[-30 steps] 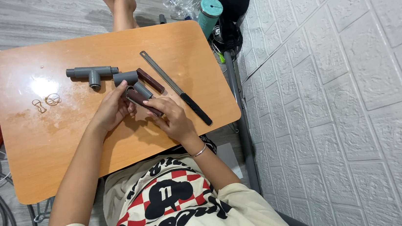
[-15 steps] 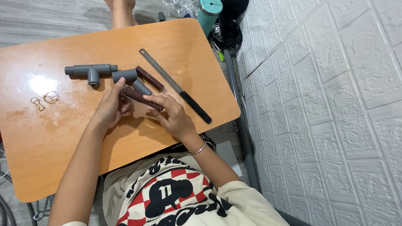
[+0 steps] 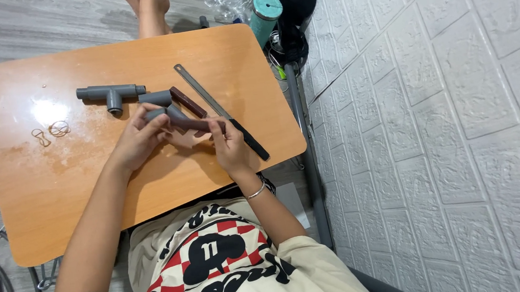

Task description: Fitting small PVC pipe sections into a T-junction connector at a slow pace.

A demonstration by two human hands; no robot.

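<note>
Bare wood of the surface (image 3: 85,182) lies open in front of the left hand (image 3: 135,139) and along the near edge, wide enough for a hand to pass. Ahead of both hands the way is crowded: a grey T-shaped pipe fitting (image 3: 110,94), a short grey pipe piece (image 3: 155,99) and a dark brown bar (image 3: 188,102) lie close together. A long metal ruler (image 3: 222,111) bars the right hand (image 3: 229,146) on its outer side. Two rubber bands (image 3: 50,132) lie at far left.

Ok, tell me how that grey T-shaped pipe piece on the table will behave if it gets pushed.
The grey T-shaped pipe piece looks like rigid plastic, so it should slide stiffly. Its side branch lies flat on the wooden table, so it probably won't roll. It looks hollow, so likely light.
</note>
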